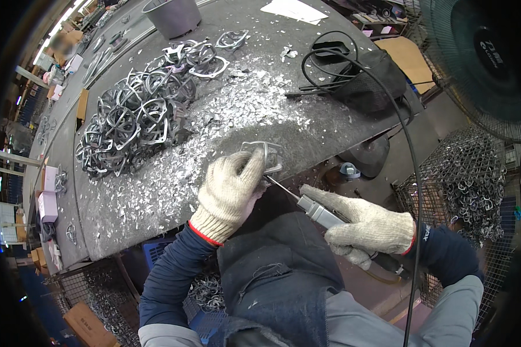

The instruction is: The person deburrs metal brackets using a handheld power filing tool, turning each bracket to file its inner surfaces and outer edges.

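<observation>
Two gloved hands fill the middle of my head view. On the left hand (pixel 228 188), thumb and fingers are pinched together on a silver metal frame (pixel 274 157), a small open piece held at the near edge of the dark table (pixel 341 122). The right hand (pixel 369 224) has its fingers wrapped around a grey handheld tool (pixel 321 214), one digit stretched along its body. A thin rod (pixel 285 189) runs from the tool's nose toward the frame; from where I watch, I cannot tell whether its tip touches the metal, since the left glove hides that spot.

Just beyond the hands I see silver flakes (pixel 237 110) strewn across the tabletop, and to their left a tangled heap of similar frames (pixel 130 118). Farther back stand a grey bucket (pixel 173 18) and some white sheets (pixel 295 10). On the right, a black bag (pixel 371 81) rests on the table, and a black cable (pixel 410 144) hangs down past the right forearm. Outermost on that side I make out a large fan (pixel 469 69) above a wire basket (pixel 431 173) loaded with metal pieces. Below the hands, a dark apron (pixel 278 248) covers the lap.
</observation>
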